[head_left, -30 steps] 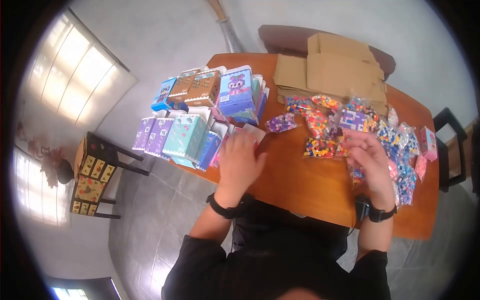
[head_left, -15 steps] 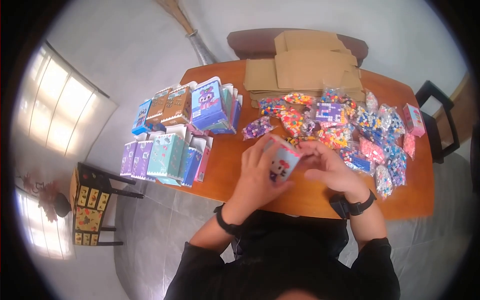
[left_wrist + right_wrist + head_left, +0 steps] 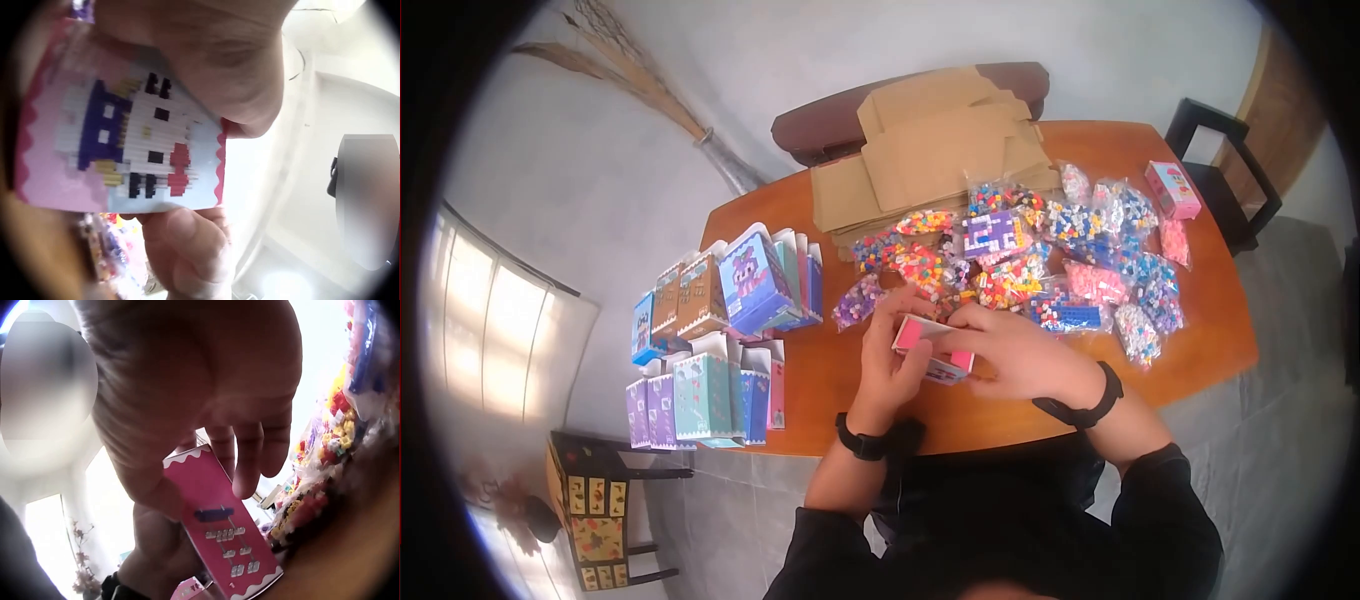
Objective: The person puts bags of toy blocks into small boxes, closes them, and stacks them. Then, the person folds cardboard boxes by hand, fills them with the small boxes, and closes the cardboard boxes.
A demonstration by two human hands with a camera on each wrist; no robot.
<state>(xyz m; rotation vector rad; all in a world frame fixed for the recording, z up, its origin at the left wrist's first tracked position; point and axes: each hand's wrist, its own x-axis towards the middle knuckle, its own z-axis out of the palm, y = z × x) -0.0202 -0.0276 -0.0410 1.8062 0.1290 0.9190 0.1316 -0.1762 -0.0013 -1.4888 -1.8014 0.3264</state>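
In the head view a small pink cardboard box is held near the table's front edge, its open end facing up. A pixel-block cat with a red bow is printed on one face of the box. My left hand grips it from the left, with the thumb lying across the printed face. From the right, my right hand has its fingers at the open end. In the right wrist view, that hand's thumb and fingers lie on either side of the box's plain pink panel.
Several upright small boxes stand in rows at the table's left. Clear bags of colourful building beads cover the middle and right. Flat brown cardboard is stacked at the back. A pink box stands at the far right.
My left hand has brought the pink box from the left rows to the middle. My right hand has moved in from the bags to meet it. The box has tilted so its open end shows.
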